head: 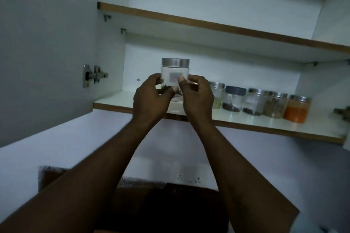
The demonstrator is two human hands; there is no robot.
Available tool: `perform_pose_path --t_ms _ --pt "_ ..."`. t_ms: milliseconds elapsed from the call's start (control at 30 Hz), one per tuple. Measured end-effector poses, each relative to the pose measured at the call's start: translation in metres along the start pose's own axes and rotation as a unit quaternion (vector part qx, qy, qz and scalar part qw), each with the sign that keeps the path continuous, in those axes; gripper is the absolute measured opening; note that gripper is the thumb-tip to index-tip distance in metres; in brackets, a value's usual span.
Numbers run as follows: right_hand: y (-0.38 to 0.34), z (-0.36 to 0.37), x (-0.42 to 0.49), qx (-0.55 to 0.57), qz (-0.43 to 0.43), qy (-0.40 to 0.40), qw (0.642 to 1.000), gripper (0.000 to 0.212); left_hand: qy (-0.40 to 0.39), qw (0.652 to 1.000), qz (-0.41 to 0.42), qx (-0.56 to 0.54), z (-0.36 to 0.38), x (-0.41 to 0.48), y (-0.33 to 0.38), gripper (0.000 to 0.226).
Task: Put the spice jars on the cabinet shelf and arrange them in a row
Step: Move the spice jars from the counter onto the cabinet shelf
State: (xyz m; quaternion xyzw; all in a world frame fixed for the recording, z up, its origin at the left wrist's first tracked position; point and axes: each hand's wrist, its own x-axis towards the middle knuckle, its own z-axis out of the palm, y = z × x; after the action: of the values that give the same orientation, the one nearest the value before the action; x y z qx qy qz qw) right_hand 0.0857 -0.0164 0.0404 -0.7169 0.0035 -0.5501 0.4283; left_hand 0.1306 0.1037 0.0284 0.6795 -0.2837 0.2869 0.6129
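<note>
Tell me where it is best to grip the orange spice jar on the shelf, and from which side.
Grip the orange spice jar around its clear body, just under the metal lid, coming from the open front of the lower shelf. It stands upright at the right end of the row, close beside the neighbouring jar on its left, so its front and right side are free.

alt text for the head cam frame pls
Both hands, left hand and right hand, hold a tall steel-lidded clear jar at the left end of a white cabinet shelf. To its right stand five smaller spice jars in a row, the last holding orange powder.
</note>
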Motion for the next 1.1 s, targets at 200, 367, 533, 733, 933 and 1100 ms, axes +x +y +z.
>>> perform_pose_path --t_ms 200,367,533,733,933,1100 --pt "0.038 0.032 0.054 -0.124 0.027 -0.106 0.986 0.054 -0.028 0.993 -0.054 0.099 0.033 0.06 -0.032 0.052" --pt "0.074 0.044 0.065 -0.123 0.111 -0.171 0.971 0.066 -0.11 0.966 -0.081 0.22 0.064 0.07 -0.067 0.044" --pt "0.085 0.048 0.075 -0.176 0.132 -0.214 0.952 0.018 -0.199 0.936 -0.121 0.263 0.074 0.079 -0.076 0.056" --pt "0.091 0.053 0.078 -0.2 0.12 -0.224 0.946 0.046 -0.271 0.909 -0.152 0.278 0.075 0.085 -0.079 0.064" --pt "0.095 0.053 0.079 -0.2 0.114 -0.228 0.946 0.027 -0.276 0.9 -0.128 0.311 0.079 0.088 -0.087 0.07" --pt "0.096 0.056 0.08 -0.187 0.126 -0.233 0.946 0.023 -0.301 0.871 -0.133 0.365 0.081 0.09 -0.088 0.089"
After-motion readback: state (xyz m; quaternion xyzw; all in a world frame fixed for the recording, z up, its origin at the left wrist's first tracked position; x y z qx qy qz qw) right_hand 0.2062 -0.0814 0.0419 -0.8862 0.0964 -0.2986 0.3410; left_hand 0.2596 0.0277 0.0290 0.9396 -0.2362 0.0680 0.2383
